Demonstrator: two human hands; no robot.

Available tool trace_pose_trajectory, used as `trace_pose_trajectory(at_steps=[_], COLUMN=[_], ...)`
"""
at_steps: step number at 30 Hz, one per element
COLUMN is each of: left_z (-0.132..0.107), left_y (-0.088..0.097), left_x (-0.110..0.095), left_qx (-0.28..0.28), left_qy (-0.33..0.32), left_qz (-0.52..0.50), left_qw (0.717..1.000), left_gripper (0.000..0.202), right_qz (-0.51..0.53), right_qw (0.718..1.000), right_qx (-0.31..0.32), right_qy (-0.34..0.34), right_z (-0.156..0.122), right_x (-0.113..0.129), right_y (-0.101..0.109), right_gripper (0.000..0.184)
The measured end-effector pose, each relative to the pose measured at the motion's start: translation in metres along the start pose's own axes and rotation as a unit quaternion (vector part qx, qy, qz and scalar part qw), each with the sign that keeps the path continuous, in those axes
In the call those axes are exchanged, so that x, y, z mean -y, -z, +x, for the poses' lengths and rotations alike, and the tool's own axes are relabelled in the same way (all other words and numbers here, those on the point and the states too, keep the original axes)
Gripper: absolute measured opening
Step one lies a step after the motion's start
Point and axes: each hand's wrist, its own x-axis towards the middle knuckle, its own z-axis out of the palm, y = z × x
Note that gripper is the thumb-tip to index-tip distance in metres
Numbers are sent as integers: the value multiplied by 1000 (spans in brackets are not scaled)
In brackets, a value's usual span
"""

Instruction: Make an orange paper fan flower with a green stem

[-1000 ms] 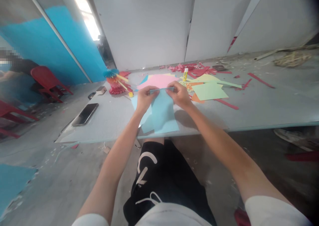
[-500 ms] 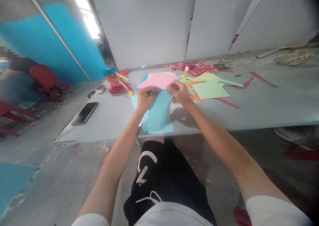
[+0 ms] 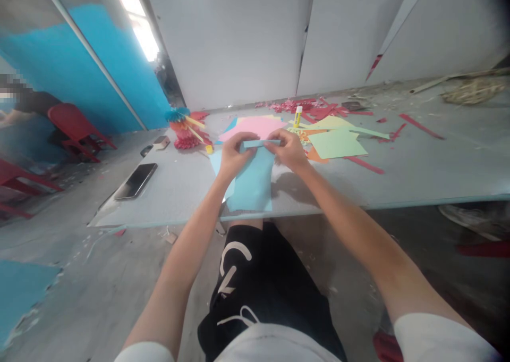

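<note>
A sheet of light blue paper [image 3: 253, 184] hangs down toward me over the table's front part, its far edge folded into a narrow strip. My left hand [image 3: 235, 152] pinches the folded edge at its left end, thumb on the near side. At the right end, my right hand [image 3: 287, 148] grips the same fold between thumb and fingers. More blue paper [image 3: 216, 161] lies beneath on the left. Just beyond my hands are sheets of pink paper [image 3: 255, 127]. A green sheet [image 3: 338, 144] lies to the right of my right hand.
A yellow glue stick [image 3: 297, 117] stands behind the papers; its yellow cap [image 3: 209, 149] lies left. A phone [image 3: 136, 181] rests near the table's left edge. Red paper strips [image 3: 364, 165] and scraps are scattered right. Colourful paper crafts [image 3: 185, 131] sit back left. A person [image 3: 27, 117] is far left.
The blue paper's far edge now shows a folded strip facing me, with both thumbs on its near side. The sheet's lower edge has shifted slightly left.
</note>
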Motion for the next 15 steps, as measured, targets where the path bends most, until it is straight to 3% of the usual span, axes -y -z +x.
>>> trace_pose_trajectory(at_steps=[3, 9, 15], left_z=[-1, 0, -1], left_y=[-1, -1, -1], left_x=[0, 1, -3], left_qx=[29, -17, -42], left_qy=[19, 36, 27], left_qz=[-14, 44, 56], left_qw=[999, 998, 997], left_gripper=[43, 13, 8], right_qz=[-4, -16, -5], right_qw=[1000, 999, 999], right_qx=[-21, -13, -17], right_qy=[18, 35, 45], right_z=[-2, -5, -4], right_x=[3, 7, 6], right_y=[-1, -4, -4], right_gripper=[28, 24, 25])
